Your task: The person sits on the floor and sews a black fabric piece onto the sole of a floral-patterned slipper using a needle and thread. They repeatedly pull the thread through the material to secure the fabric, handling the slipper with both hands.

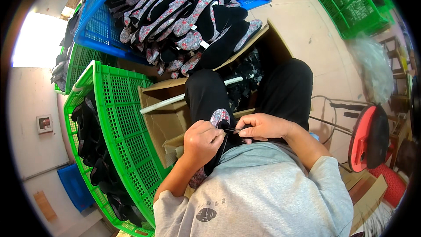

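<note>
Gripping one floral-and-black insole (218,125) over the lap: left hand (202,139) clenched around its middle, right hand (262,126) pinching its black edge, cardboard box (164,120) just beside.

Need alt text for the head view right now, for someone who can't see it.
A seated person's left hand and right hand hold a black and floral fabric shoe piece over the lap. A blue crate piled with similar pieces sits ahead, a green crate at the left, a cardboard box between.
</note>
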Tool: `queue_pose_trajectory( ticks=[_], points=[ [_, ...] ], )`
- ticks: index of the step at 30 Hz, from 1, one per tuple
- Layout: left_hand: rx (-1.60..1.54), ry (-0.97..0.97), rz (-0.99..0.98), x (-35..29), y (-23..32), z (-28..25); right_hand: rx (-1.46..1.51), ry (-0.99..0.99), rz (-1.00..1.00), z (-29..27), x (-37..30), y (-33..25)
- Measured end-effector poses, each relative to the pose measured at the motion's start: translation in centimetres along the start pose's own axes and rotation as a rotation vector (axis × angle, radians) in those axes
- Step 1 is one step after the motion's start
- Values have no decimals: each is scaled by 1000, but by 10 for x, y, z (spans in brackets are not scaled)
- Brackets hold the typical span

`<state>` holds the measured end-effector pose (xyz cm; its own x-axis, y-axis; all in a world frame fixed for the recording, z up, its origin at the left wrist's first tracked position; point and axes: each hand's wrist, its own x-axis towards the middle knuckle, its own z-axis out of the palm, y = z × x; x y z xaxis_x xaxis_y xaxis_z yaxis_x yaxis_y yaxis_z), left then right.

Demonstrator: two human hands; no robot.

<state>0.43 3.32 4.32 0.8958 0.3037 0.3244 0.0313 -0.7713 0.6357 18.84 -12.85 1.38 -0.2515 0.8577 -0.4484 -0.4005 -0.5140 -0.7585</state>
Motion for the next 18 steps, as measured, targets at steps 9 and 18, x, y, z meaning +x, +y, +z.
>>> queue_pose_trajectory(
  ticks=[9, 18],
  points=[
    [-57, 25, 17, -4, -9, 4, -76, 71, 84, 4, 8, -16],
    [-50, 13, -8, -4, -7, 2, -174, 78, 123, 6, 14, -29]
  ],
)
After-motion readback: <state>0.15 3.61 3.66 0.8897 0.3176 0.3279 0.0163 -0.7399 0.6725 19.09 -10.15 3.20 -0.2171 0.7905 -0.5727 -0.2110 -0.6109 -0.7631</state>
